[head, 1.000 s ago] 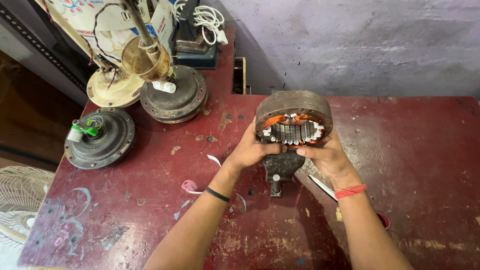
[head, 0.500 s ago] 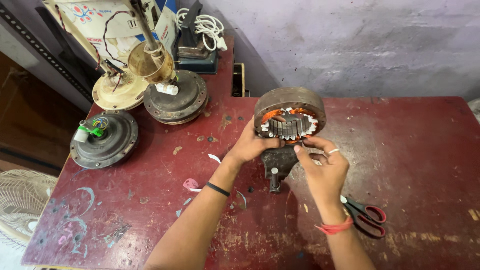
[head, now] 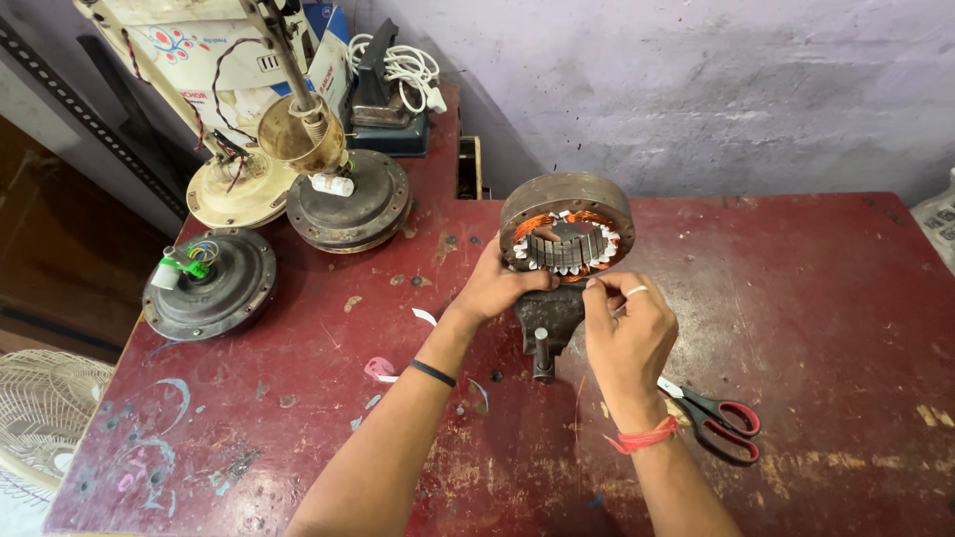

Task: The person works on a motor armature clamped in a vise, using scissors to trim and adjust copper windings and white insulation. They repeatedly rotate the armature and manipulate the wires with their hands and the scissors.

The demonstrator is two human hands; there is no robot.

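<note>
Already clamped upright in the bench vise [head: 545, 316], the fan stator [head: 567, 231] shows copper windings; left hand [head: 502, 288] grips its rim, right hand [head: 627, 333] pinches something small at its near edge.

1 package noted: a rectangular cardboard box [head: 214, 70], white with blue side and red-blue printed markings, standing at the far left corner of the bench [head: 816, 298].
</note>
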